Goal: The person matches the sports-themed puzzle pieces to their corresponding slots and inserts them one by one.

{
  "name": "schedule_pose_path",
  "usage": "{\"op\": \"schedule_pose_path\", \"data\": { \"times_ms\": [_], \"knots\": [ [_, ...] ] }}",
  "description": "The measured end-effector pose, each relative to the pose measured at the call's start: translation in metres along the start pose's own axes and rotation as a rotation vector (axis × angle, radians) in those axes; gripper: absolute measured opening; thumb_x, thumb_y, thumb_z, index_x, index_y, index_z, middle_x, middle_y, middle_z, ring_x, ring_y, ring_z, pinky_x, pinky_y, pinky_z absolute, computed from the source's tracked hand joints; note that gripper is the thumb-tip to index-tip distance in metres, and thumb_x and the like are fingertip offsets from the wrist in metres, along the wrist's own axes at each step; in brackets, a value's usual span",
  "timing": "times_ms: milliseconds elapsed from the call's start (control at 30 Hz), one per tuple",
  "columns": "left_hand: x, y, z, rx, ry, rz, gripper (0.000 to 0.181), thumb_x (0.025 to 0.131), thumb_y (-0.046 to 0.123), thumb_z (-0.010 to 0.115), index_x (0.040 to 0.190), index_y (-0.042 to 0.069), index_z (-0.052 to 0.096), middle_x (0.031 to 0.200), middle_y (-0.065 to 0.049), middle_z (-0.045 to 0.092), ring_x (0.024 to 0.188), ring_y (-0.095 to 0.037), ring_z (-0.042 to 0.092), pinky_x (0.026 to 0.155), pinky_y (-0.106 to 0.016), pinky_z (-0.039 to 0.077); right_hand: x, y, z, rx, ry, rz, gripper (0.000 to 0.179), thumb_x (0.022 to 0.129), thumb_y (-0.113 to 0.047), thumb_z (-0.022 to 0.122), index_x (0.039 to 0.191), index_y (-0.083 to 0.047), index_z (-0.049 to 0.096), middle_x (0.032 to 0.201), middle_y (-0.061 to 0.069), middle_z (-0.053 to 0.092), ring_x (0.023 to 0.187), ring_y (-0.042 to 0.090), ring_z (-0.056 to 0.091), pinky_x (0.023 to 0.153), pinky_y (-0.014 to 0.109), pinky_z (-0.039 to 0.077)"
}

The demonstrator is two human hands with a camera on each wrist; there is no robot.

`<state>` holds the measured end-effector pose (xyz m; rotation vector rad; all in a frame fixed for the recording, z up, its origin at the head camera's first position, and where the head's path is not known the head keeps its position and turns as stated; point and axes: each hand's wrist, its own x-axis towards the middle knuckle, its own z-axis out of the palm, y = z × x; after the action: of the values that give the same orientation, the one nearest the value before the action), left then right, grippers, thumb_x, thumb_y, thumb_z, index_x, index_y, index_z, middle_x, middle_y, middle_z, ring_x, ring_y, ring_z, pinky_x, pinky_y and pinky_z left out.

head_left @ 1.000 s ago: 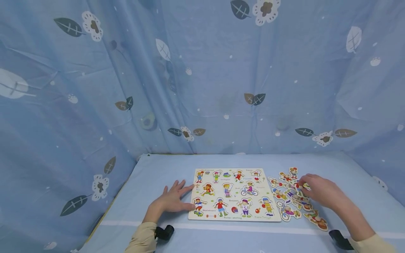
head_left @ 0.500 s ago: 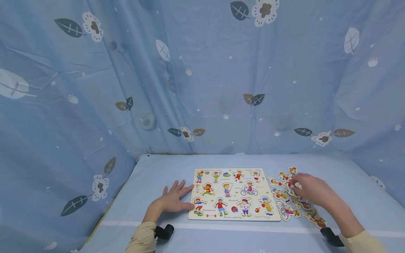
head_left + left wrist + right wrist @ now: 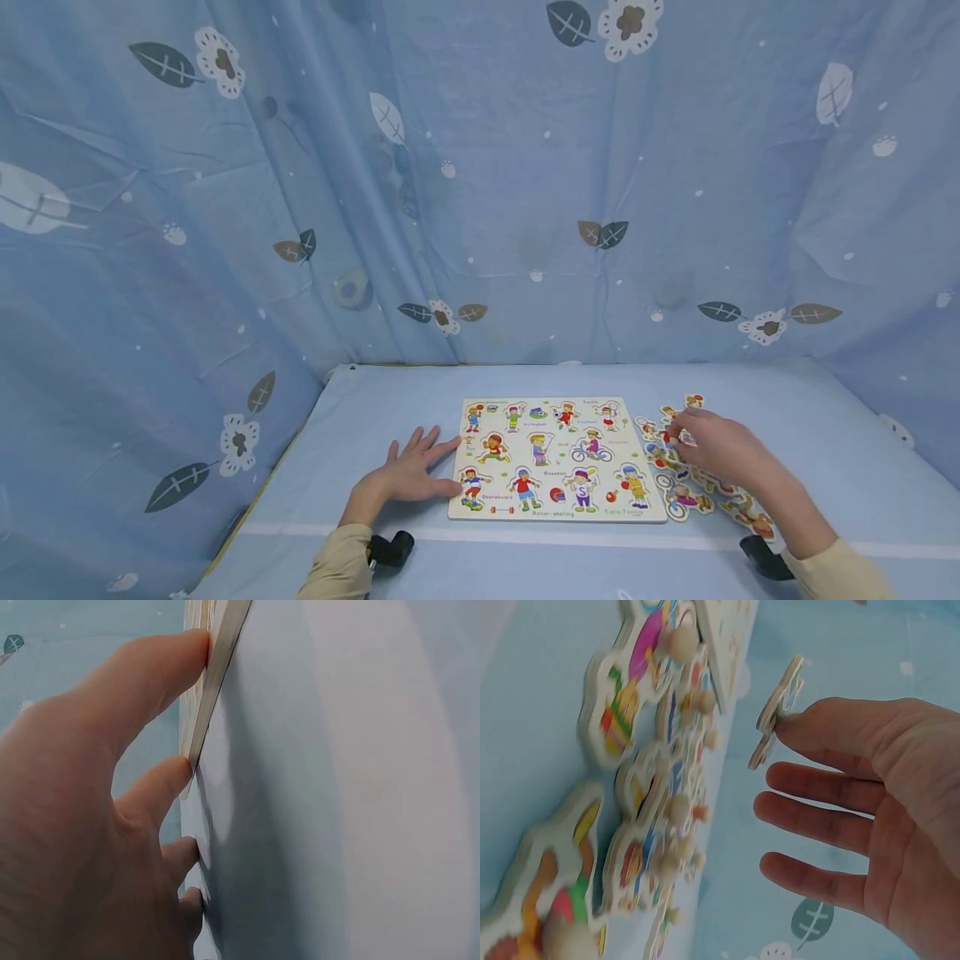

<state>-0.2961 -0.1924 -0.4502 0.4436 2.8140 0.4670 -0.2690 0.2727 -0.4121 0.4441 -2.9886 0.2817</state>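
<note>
I watch remotely as the left hand (image 3: 407, 477), fingers spread, touches the puzzle board (image 3: 517, 454) while the right hand (image 3: 723, 447) pinches a cut-out piece (image 3: 782, 696) above loose pieces (image 3: 684, 502).

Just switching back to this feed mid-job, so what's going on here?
A person is working at a picture puzzle. The left hand, fingers spread, touches the left edge of the puzzle board with thumb and index finger. The right hand pinches a wooden piece, held clear of the loose knobbed pieces gathered beside the board's right edge. That piece isn't on the board yet, and its picture can't be made out.
</note>
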Motion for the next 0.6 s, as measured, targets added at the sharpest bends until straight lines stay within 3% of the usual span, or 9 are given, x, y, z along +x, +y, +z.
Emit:
{"op": "schedule_pose_path", "data": {
  "times_ms": [233, 600],
  "knots": [
    [-0.001, 0.002, -0.001, 0.000, -0.009, -0.012, 0.085, 0.081, 0.066, 0.065, 0.153, 0.029, 0.039, 0.164, -0.012, 0.020, 0.152, -0.039, 0.008, 0.116, -0.067, 0.004, 0.005, -0.014, 0.001, 0.001, 0.001, -0.020, 0.012, 0.085, -0.015, 0.076, 0.093, -0.015, 0.068, 0.106, 0.011, 0.068, 0.080, 0.020, 0.061, 0.070, 0.045, 0.055],
    [-0.002, 0.003, -0.001, 0.012, -0.003, -0.011, 0.086, 0.081, 0.066, 0.065, 0.153, 0.029, 0.038, 0.164, -0.012, 0.020, 0.152, -0.039, 0.007, 0.116, -0.067, 0.004, 0.015, -0.037, 0.007, 0.011, -0.021, -0.049, 0.011, 0.084, -0.016, 0.077, 0.092, -0.017, 0.070, 0.093, -0.002, 0.066, 0.074, 0.012, 0.057, 0.068, 0.036, 0.054]
  ]
}}
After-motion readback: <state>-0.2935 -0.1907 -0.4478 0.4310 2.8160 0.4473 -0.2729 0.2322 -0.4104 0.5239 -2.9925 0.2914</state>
